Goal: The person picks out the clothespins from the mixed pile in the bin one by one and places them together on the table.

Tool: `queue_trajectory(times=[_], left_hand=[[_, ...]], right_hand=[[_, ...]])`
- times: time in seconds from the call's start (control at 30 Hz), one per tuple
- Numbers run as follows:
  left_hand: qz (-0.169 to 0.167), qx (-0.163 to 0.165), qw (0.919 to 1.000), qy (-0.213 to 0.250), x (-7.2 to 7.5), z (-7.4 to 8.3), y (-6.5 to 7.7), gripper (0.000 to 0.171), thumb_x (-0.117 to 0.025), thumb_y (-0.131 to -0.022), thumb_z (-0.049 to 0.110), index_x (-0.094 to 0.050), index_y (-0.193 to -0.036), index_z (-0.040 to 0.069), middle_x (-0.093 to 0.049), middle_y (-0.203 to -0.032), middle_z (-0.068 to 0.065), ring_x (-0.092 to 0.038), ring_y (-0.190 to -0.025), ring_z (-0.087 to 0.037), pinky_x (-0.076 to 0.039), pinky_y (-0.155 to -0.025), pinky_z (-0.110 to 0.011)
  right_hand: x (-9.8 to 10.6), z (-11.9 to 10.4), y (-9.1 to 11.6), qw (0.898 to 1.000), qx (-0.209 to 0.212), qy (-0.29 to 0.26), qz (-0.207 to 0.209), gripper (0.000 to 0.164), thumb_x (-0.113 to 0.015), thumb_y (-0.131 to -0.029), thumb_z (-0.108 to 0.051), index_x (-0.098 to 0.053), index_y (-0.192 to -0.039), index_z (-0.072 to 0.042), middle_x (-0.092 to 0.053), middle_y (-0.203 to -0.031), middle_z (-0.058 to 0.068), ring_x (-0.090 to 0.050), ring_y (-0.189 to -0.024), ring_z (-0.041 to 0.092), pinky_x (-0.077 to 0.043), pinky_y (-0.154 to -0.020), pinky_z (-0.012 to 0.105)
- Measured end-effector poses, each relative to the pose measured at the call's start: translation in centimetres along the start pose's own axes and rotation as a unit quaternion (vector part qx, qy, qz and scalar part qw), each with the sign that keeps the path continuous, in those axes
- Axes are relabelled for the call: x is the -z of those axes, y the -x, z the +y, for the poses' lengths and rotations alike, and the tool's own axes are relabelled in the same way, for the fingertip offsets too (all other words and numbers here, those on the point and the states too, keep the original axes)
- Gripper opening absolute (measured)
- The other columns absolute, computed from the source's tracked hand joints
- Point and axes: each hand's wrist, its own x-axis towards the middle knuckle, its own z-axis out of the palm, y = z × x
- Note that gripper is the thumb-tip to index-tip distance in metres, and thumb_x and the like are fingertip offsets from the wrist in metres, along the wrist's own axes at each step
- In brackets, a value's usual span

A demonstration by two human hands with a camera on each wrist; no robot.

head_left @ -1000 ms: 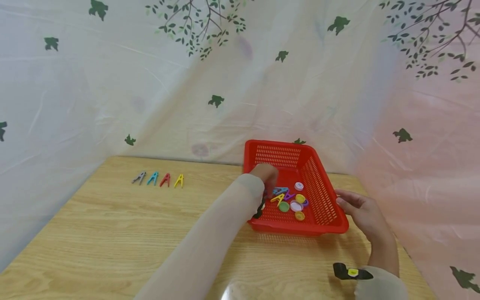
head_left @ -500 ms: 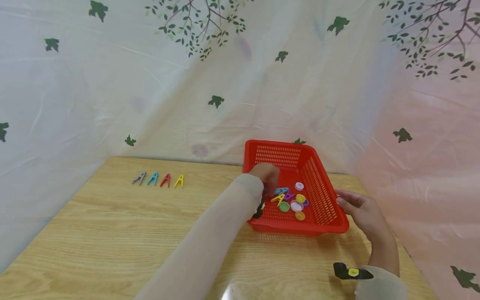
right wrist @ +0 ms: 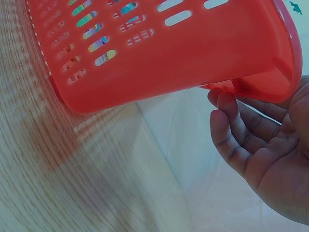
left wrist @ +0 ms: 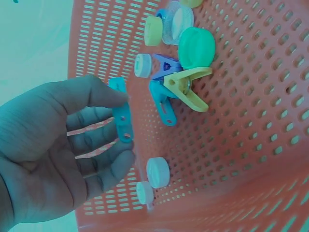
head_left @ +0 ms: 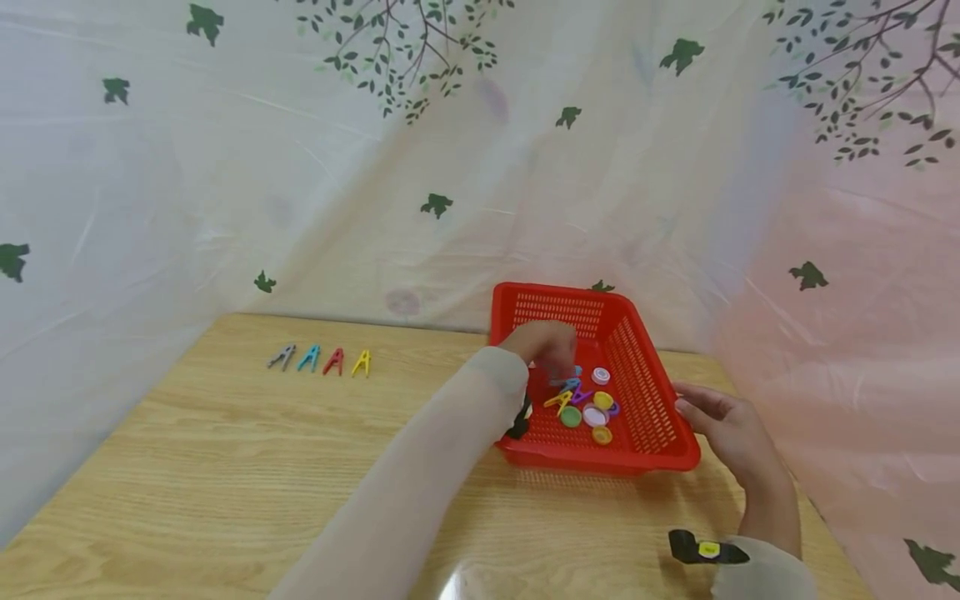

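Inside a red plastic basket (head_left: 577, 460), my left hand (head_left: 546, 343) pinches a blue clothespin (left wrist: 121, 116) between thumb and fingers, as the left wrist view shows. Near it in the basket lie a yellow clothespin (left wrist: 188, 87), a purple clothespin (left wrist: 166, 66) and a second blue clothespin (left wrist: 163, 104), touching one another. Bottle caps surround them, among them a green cap (left wrist: 197, 48) and a white cap (left wrist: 158, 172). At the basket's right side my right hand (head_left: 738, 433) grips the rim, fingers curled under it in the right wrist view.
Toward the table's back left stand in a row a grey clothespin (head_left: 282, 357), a blue clothespin (head_left: 309, 357), a red clothespin (head_left: 334, 362) and a yellow clothespin (head_left: 362, 362). A pale leaf-printed curtain (head_left: 337, 225) hangs behind the wooden table (head_left: 225, 467).
My left hand has shifted slightly right inside the basket, over the blue clothespins. The right hand keeps its place at the rim; the head view has moved a little.
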Motion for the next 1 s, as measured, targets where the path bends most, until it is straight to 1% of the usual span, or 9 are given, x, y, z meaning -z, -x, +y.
queue_trajectory(times=[0.13, 0.27, 0.4, 0.5, 0.57, 0.63, 0.8, 0.9, 1.0], left_hand=[[0.038, -0.047, 0.9981, -0.005, 0.1, 0.3, 0.2, 0.018, -0.075, -0.094, 0.027, -0.069, -0.088, 0.011, -0.07, -0.085, -0.003, -0.069, -0.097, -0.027, -0.058, -0.089, -0.037], [0.067, -0.072, 0.9949, -0.022, 0.1, 0.7, 0.5, 0.022, -0.073, -0.096, 0.03, -0.067, -0.088, 0.011, -0.068, -0.083, -0.003, -0.066, -0.092, -0.026, -0.057, -0.088, -0.036], [0.089, -0.077, 0.9927, -0.026, 0.3, 1.4, 1.0, 0.022, -0.073, -0.096, 0.032, -0.063, -0.09, 0.014, -0.066, -0.084, 0.0, -0.064, -0.086, -0.02, -0.055, -0.077, -0.028], [0.096, -0.079, 0.9921, -0.017, 0.4, 1.9, 1.4, 0.024, -0.072, -0.097, 0.032, -0.061, -0.089, 0.013, -0.063, -0.082, -0.002, -0.065, -0.087, -0.022, -0.051, -0.07, -0.024], [0.099, -0.08, 0.9918, -0.015, 0.6, 2.3, 1.6, 0.024, -0.072, -0.097, 0.032, -0.06, -0.089, 0.012, -0.062, -0.082, -0.002, -0.065, -0.088, -0.023, -0.051, -0.07, -0.024], [0.1, -0.075, 0.9921, -0.012, 0.7, 2.6, 1.9, 0.024, -0.072, -0.097, 0.032, -0.06, -0.09, 0.013, -0.062, -0.083, -0.002, -0.064, -0.087, -0.022, -0.053, -0.074, -0.026], [0.107, -0.068, 0.9918, -0.017, 1.1, 3.1, 2.5, 0.023, -0.073, -0.096, 0.033, -0.06, -0.093, 0.015, -0.063, -0.087, -0.001, -0.062, -0.078, -0.014, -0.056, -0.082, -0.029], [0.112, -0.075, 0.9906, -0.023, 1.3, 3.2, 2.9, 0.024, -0.073, -0.096, 0.033, -0.059, -0.092, 0.014, -0.062, -0.083, -0.002, -0.061, -0.076, -0.015, -0.056, -0.079, -0.028], [0.12, -0.078, 0.9891, -0.035, 1.6, 3.2, 3.4, 0.026, -0.073, -0.096, 0.035, -0.059, -0.089, 0.014, -0.061, -0.079, -0.002, -0.06, -0.073, -0.015, -0.054, -0.073, -0.024]], right_hand=[[0.1, 0.1, 0.0, 1.0, -0.014, 0.0, -0.003, 0.065, -0.059, -0.102, -0.049, -0.048, -0.153, -0.01, -0.051, -0.151, 0.02, -0.055, -0.128, 0.04, -0.035, -0.104, 0.074], [0.2, 0.2, 0.0, 1.0, -0.022, -0.001, -0.006, 0.066, -0.059, -0.101, -0.05, -0.048, -0.153, -0.011, -0.05, -0.151, 0.02, -0.055, -0.129, 0.04, -0.034, -0.103, 0.075], [0.1, 0.2, 0.0, 1.0, -0.019, -0.001, -0.005, 0.065, -0.058, -0.102, -0.048, -0.047, -0.153, -0.01, -0.051, -0.151, 0.021, -0.056, -0.128, 0.04, -0.035, -0.104, 0.075], [0.0, 0.2, 0.0, 1.0, -0.014, -0.001, -0.002, 0.064, -0.058, -0.102, -0.047, -0.048, -0.153, -0.009, -0.051, -0.15, 0.021, -0.058, -0.126, 0.038, -0.035, -0.104, 0.074], [0.0, 0.2, -0.1, 1.0, -0.012, 0.0, 0.0, 0.063, -0.058, -0.103, -0.047, -0.048, -0.153, -0.009, -0.051, -0.15, 0.021, -0.059, -0.124, 0.036, -0.036, -0.104, 0.073], [-0.1, 0.2, -0.1, 1.0, -0.009, 0.001, 0.001, 0.063, -0.058, -0.103, -0.046, -0.049, -0.152, -0.009, -0.052, -0.149, 0.021, -0.06, -0.123, 0.036, -0.037, -0.105, 0.072], [-0.2, 0.3, -0.2, 1.0, -0.011, 0.002, -0.001, 0.064, -0.059, -0.102, -0.048, -0.049, -0.152, -0.009, -0.052, -0.15, 0.021, -0.06, -0.123, 0.034, -0.037, -0.105, 0.071], [-0.1, 0.3, -0.2, 1.0, -0.004, 0.001, -0.003, 0.064, -0.059, -0.102, -0.047, -0.049, -0.152, -0.008, -0.052, -0.149, 0.021, -0.063, -0.119, 0.028, -0.038, -0.105, 0.07], [-0.1, 0.3, -0.2, 1.0, 0.004, 0.0, -0.003, 0.063, -0.059, -0.103, -0.045, -0.049, -0.152, -0.007, -0.053, -0.148, 0.022, -0.065, -0.113, 0.021, -0.038, -0.104, 0.07]])
